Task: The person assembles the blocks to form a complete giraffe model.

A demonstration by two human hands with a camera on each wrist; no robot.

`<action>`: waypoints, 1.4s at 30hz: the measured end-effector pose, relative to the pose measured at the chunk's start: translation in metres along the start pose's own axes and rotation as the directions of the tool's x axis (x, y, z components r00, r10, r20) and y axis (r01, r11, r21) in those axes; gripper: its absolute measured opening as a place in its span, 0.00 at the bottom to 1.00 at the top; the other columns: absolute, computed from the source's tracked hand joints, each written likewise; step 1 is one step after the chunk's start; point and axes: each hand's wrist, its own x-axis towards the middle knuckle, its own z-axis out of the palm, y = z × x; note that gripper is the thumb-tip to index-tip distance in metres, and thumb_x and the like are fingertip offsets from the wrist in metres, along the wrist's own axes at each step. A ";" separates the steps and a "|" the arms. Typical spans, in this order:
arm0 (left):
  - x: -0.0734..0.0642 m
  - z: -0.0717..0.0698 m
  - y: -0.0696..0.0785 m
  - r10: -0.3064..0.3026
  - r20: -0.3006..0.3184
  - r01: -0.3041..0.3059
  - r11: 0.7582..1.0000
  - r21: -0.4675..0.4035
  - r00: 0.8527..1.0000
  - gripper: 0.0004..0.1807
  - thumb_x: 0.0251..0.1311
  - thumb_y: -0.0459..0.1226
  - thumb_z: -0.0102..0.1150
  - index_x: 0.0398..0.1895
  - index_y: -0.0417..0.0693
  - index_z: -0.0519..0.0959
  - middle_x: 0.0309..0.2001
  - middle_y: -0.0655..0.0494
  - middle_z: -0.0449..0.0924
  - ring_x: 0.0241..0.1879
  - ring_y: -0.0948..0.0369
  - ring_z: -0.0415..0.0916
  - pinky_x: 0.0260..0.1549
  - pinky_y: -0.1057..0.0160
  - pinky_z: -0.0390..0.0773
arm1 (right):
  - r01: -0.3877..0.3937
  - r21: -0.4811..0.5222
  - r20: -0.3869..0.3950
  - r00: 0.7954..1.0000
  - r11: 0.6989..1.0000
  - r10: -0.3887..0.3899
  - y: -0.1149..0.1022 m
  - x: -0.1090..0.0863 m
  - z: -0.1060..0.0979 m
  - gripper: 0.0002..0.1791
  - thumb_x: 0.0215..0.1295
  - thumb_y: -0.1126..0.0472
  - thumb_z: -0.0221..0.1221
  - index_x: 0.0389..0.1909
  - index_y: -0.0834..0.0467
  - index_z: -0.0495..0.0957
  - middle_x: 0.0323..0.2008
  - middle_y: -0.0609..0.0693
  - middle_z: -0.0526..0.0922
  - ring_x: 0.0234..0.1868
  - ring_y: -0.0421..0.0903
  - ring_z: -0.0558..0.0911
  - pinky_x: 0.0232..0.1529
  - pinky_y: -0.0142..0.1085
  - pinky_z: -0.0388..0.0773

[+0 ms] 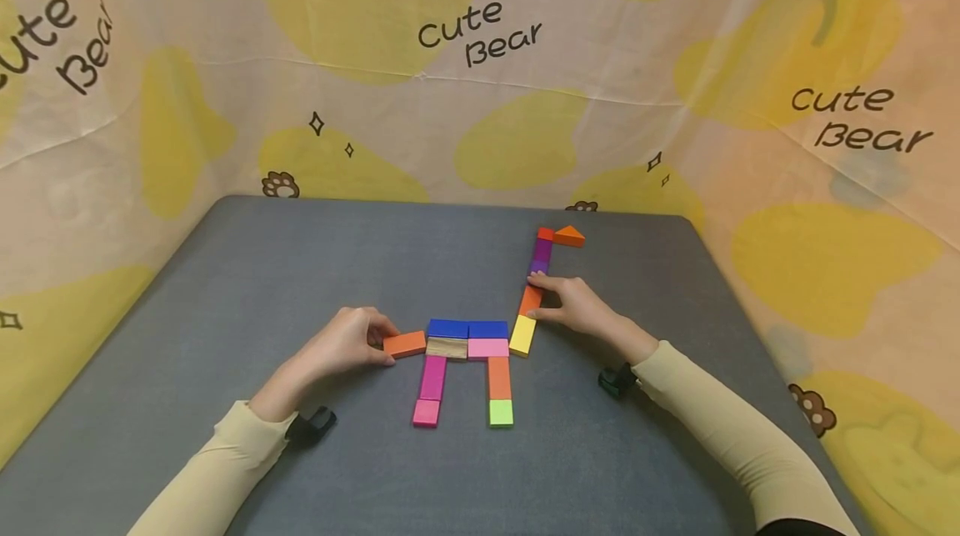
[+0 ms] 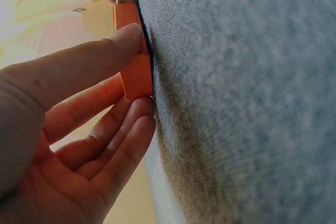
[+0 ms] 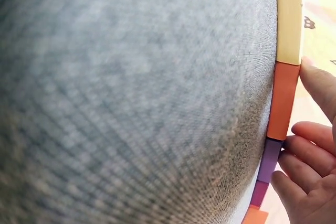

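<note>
My left hand (image 1: 347,344) pinches an orange block (image 1: 405,343) at the left end of a flat block figure. In the left wrist view, the thumb lies across that block's side. The block's right end meets a wooden block (image 1: 447,348), with a pink block (image 1: 487,348) beside it and blue blocks (image 1: 448,328) above. My right hand (image 1: 581,307) touches the slanting row at the right. Its thumb is where a yellow block (image 1: 522,336) meets another orange block (image 3: 284,100), and its fingertips are by a purple block (image 3: 269,158).
Below the body, a magenta block (image 1: 432,378) leads to a pink piece (image 1: 426,413), and an orange block (image 1: 498,378) to a green piece (image 1: 501,413). A red piece (image 1: 545,233) and an orange triangle (image 1: 570,236) top the row. Printed cloth (image 1: 480,144) surrounds the grey table (image 1: 300,261).
</note>
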 end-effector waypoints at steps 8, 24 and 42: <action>0.000 -0.001 -0.002 0.015 0.006 -0.015 1.000 -0.005 1.000 0.15 0.38 0.40 0.77 0.34 0.50 0.86 0.29 0.61 0.79 0.28 0.66 0.73 0.29 0.69 0.74 | 0.008 -0.008 -0.008 1.000 1.000 -0.008 0.000 0.000 0.001 0.37 0.56 0.48 0.66 0.64 0.60 0.69 0.62 0.55 0.74 0.63 0.53 0.73 0.62 0.48 0.69; 0.001 -0.002 0.000 -0.006 0.024 0.006 1.000 -0.014 1.000 0.16 0.39 0.42 0.77 0.34 0.50 0.86 0.29 0.61 0.79 0.28 0.66 0.73 0.28 0.69 0.74 | 0.032 -0.020 -0.033 0.999 0.999 -0.032 0.004 0.000 0.002 0.38 0.54 0.47 0.67 0.64 0.61 0.70 0.61 0.56 0.75 0.62 0.53 0.74 0.62 0.48 0.69; 0.000 -0.001 0.000 -0.008 0.010 0.008 1.000 -0.003 1.000 0.14 0.39 0.42 0.77 0.32 0.51 0.85 0.27 0.61 0.78 0.27 0.67 0.72 0.28 0.68 0.74 | 0.006 -0.011 -0.023 1.000 1.000 -0.006 0.002 0.000 0.001 0.38 0.54 0.48 0.67 0.64 0.60 0.69 0.61 0.55 0.75 0.62 0.54 0.74 0.62 0.49 0.68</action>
